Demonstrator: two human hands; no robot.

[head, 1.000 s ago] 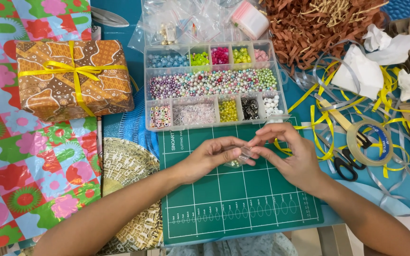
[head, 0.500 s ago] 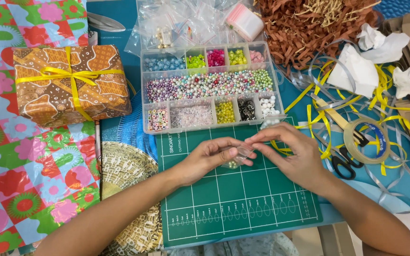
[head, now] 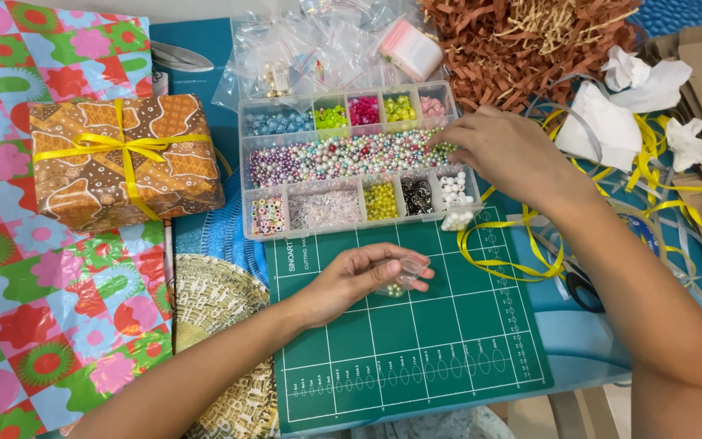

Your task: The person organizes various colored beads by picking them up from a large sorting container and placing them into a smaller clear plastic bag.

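Item: small clear plastic bag (head: 402,275), a few pale green beads settled in its bottom corner. Location: over the green cutting mat (head: 416,341), near its upper middle, pinched at the mouth by the left hand (head: 359,280), thumb and fingers closed on the film.

Right hand (head: 507,153): reaching across the bead organiser box (head: 359,158), fingertips curled down at the right end of the long middle compartment of mixed pastel pearl beads (head: 343,154). Whether a bead is pinched between the fingertips cannot be told; they are hidden against the beads.

Adjacent: a small heap of white beads (head: 455,219), seemingly in clear film, lying just off the box's lower right corner. Yellow ribbon (head: 513,252) looping on the worktop and touching the mat's right edge. Wrapped gift box (head: 123,158) with yellow bow, well to the left. Clear bags (head: 318,49) and brown shredded paper (head: 530,49) behind the organiser.

Risks, as judged:
- The bag is held by one hand only; if the mouth sags or tips, the beads inside could roll out onto the mat.
- Round beads are slippery; a loose pinch could drop one into a neighbouring compartment or off the worktop.
- The right forearm passes over the white bead heap and ribbon; a low sweep could scatter them or drag the ribbon.
- The open organiser could shift if nudged.
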